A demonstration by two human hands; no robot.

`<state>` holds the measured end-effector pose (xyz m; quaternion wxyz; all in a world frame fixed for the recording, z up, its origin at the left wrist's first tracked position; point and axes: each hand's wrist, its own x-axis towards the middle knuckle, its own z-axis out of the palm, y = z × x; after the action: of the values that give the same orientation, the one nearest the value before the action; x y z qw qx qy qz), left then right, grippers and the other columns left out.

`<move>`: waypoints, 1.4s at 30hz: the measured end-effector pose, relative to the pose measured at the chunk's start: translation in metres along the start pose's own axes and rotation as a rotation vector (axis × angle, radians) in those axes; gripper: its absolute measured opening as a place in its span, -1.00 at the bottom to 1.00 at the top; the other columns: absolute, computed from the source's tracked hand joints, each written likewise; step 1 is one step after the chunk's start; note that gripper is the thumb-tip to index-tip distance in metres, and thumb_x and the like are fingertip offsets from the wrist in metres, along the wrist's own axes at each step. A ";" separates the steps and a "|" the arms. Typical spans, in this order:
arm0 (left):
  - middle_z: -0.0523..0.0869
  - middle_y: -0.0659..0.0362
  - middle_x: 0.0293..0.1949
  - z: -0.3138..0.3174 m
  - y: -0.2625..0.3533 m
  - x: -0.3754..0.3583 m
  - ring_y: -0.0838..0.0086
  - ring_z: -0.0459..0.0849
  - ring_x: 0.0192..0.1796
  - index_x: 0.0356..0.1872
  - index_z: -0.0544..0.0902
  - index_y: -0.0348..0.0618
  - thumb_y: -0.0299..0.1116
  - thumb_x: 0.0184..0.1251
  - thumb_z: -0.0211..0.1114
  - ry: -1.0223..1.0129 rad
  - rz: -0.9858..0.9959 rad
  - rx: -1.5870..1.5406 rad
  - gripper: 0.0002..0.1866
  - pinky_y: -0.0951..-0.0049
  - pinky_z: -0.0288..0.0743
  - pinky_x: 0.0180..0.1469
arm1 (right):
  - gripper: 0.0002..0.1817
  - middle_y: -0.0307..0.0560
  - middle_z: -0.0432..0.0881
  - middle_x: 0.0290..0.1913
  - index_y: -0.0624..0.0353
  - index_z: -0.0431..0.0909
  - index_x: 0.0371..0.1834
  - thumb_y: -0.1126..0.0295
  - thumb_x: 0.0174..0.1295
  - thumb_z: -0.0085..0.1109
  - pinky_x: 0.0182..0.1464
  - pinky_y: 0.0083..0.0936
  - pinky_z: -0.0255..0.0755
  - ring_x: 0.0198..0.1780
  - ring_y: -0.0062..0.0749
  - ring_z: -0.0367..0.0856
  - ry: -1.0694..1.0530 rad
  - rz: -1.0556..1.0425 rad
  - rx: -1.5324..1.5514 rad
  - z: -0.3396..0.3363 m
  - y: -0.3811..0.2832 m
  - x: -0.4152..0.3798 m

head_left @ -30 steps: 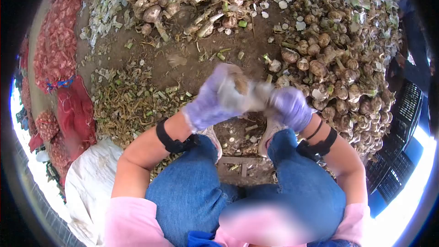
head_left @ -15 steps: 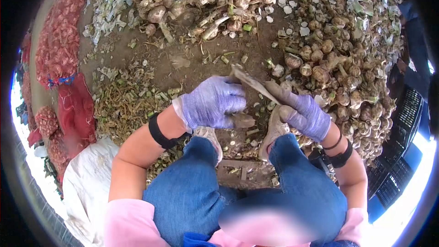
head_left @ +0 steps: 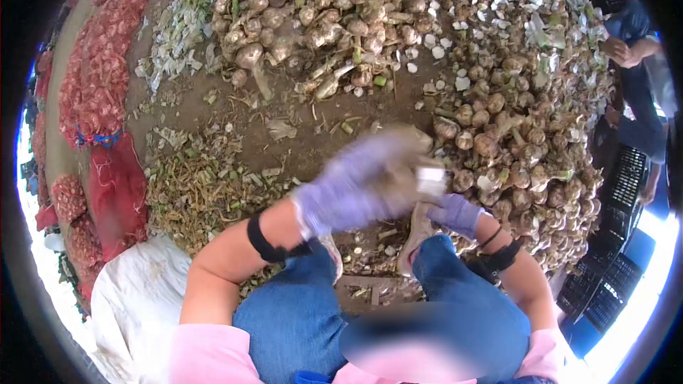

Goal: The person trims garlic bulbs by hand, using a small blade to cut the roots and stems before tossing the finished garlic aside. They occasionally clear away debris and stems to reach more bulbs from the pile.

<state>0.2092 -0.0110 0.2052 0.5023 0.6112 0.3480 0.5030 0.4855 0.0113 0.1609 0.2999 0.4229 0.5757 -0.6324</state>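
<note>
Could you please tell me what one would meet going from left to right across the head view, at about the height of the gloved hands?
Red mesh sacks → heap of cut stalks → left hand, blurred → right hand → pile of garlic bulbs → black crates.

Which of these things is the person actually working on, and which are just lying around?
In hand: left hand, right hand, blurred garlic bulb between them, garlic heap.
Lying about: red mesh sacks, white sack, stalk trimmings, black crates.
</note>
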 end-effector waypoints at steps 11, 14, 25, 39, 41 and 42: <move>0.24 -0.10 0.44 -0.068 -0.147 0.063 0.15 0.52 0.30 0.36 0.29 0.07 -0.45 0.30 0.31 0.162 -0.683 1.032 -0.38 0.29 0.58 0.18 | -0.37 0.15 0.67 -0.06 -0.11 0.22 0.51 -0.04 0.42 -0.05 0.07 -0.32 0.47 -0.08 -0.15 0.65 0.070 -0.109 0.034 -0.003 -0.008 -0.003; 0.24 -0.09 0.46 -0.086 -0.152 0.047 0.11 0.49 0.32 0.42 0.24 0.10 -0.49 0.27 0.32 0.180 -0.738 0.656 -0.29 0.28 0.50 0.28 | -0.38 0.19 0.65 0.03 -0.10 0.22 0.50 -0.03 0.42 -0.06 0.13 -0.30 0.45 0.03 -0.05 0.64 0.163 -0.271 0.012 0.004 0.017 0.010; 0.53 0.11 0.22 -0.127 -0.098 -0.042 0.32 0.55 0.20 0.46 0.20 -0.07 -0.15 0.07 0.52 0.649 -0.850 -0.185 -0.06 0.37 0.54 0.10 | -0.33 0.10 0.58 0.20 -0.03 0.19 0.52 -0.04 0.41 -0.01 0.15 -0.41 0.45 0.03 -0.21 0.62 0.118 -0.138 0.168 -0.008 -0.007 -0.008; 0.56 0.13 0.05 -0.057 -0.032 -0.012 0.36 0.59 0.08 0.25 0.34 -0.08 -0.66 -0.23 0.63 0.371 -0.587 -0.616 -0.09 0.35 0.64 0.10 | -0.35 0.05 0.60 -0.43 -0.03 0.35 0.43 0.32 0.22 0.27 -0.33 -0.29 0.54 -0.42 -0.08 0.67 0.693 -0.870 -0.337 -0.037 -0.080 -0.034; 0.59 0.15 0.02 -0.054 -0.052 -0.022 0.40 0.61 0.05 0.23 0.37 -0.08 -0.65 -0.13 0.57 0.247 -0.605 -0.759 -0.18 0.38 0.63 0.09 | -0.32 0.00 0.54 -0.49 -0.07 0.35 0.43 0.28 0.19 0.28 -0.39 -0.28 0.50 -0.48 -0.08 0.62 0.696 -0.913 -0.443 -0.031 -0.087 -0.033; 0.60 0.16 -0.01 -0.050 -0.041 -0.020 0.42 0.63 0.03 0.22 0.39 -0.08 -0.62 -0.03 0.52 0.151 -0.449 -0.745 -0.27 0.41 0.62 0.08 | -0.31 -0.03 0.50 -0.54 -0.09 0.35 0.44 0.27 0.17 0.29 -0.43 -0.28 0.48 -0.52 -0.10 0.58 0.702 -0.936 -0.494 -0.028 -0.093 -0.033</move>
<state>0.1587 -0.0063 0.1600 0.7584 0.2589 0.3028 0.5159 0.4259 0.0501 0.2345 -0.1263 0.2271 0.8925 -0.3688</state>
